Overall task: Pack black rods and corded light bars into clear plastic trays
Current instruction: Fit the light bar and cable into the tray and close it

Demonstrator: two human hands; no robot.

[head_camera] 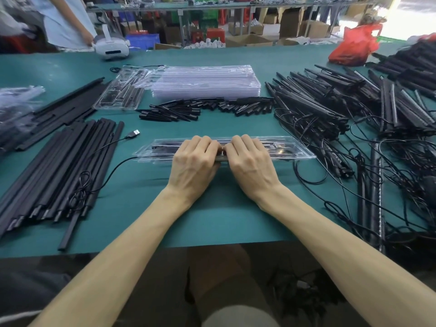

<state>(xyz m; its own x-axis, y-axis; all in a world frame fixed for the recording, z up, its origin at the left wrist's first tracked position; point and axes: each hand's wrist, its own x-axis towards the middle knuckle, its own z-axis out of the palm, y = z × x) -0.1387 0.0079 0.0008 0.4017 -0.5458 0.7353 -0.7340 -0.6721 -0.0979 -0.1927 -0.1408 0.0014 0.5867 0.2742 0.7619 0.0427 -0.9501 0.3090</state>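
Observation:
A long clear plastic tray (pixel 290 151) lies crosswise on the green table in front of me, with black parts inside it. My left hand (pixel 194 159) and my right hand (pixel 250 159) rest side by side on its middle, fingers curled over the top and thumbs at its near edge, gripping it. A thin black cord with a USB plug (pixel 135 133) runs out of the tray's left end. Black rods (pixel 70 166) lie in a bundle at the left. Corded light bars (pixel 330 107) are heaped at the right.
A stack of empty clear trays (pixel 207 79) stands behind, with a packed tray (pixel 122 93) to its left. Short black pieces (pixel 212 107) lie in a row before the stack. A white headset (pixel 112 47) and a red bag (pixel 354 46) sit at the far edge. A person stands at the far left.

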